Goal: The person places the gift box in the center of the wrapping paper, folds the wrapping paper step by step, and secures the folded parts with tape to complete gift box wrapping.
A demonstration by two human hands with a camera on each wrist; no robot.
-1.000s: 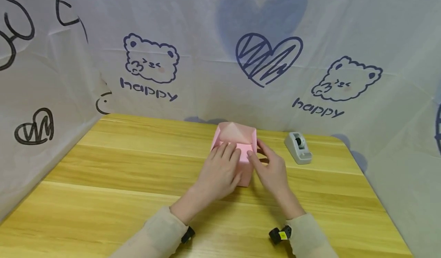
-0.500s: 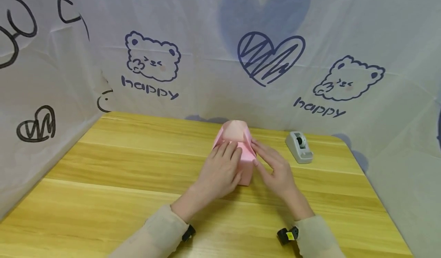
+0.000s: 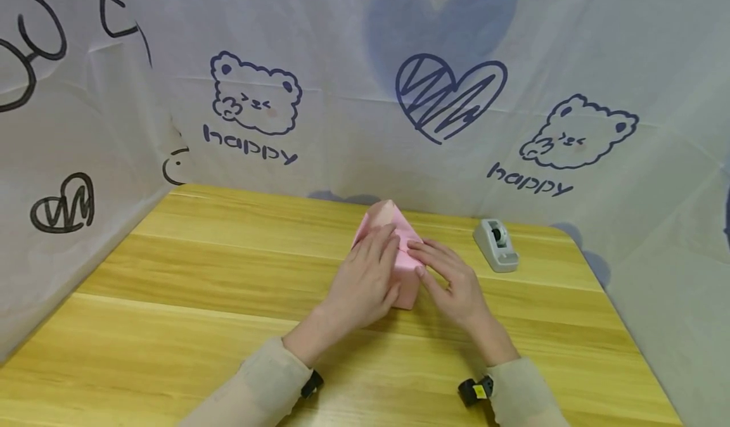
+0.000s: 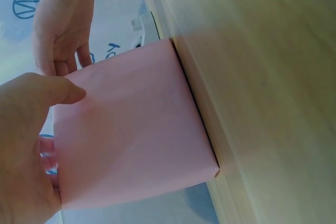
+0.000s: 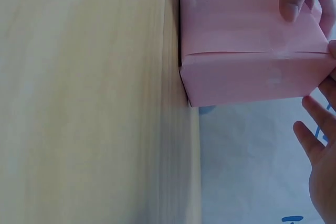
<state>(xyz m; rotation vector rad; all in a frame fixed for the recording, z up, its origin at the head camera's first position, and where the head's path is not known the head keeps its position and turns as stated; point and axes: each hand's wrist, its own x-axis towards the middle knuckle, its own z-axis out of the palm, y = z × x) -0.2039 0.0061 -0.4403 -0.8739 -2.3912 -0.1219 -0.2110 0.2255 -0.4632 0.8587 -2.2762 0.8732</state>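
Note:
On the table stands a pink paper-covered box (image 3: 406, 291), its far end rising into loose paper flaps that meet in a point. My left hand (image 3: 362, 281) holds the box, its fingers lying across the top and its thumb against the near side, as the left wrist view shows. The right-hand paper flap (image 3: 406, 227) leans inward over the top. My right hand (image 3: 459, 287) presses that flap with extended fingertips, its thumb at the near right corner. In the right wrist view, a seam runs across the box (image 5: 257, 80).
A white tape dispenser (image 3: 496, 246) sits on the wooden table (image 3: 199, 275) to the right of the box, near the back edge. Behind hangs a white cloth (image 3: 342, 142) with drawn hearts and bears. Small wrist cameras are strapped at both sleeves.
My right hand's fingers have moved from the box's right side onto its top, folding the right flap inward. The far flap has narrowed into a peak. My left hand has stayed nearly still.

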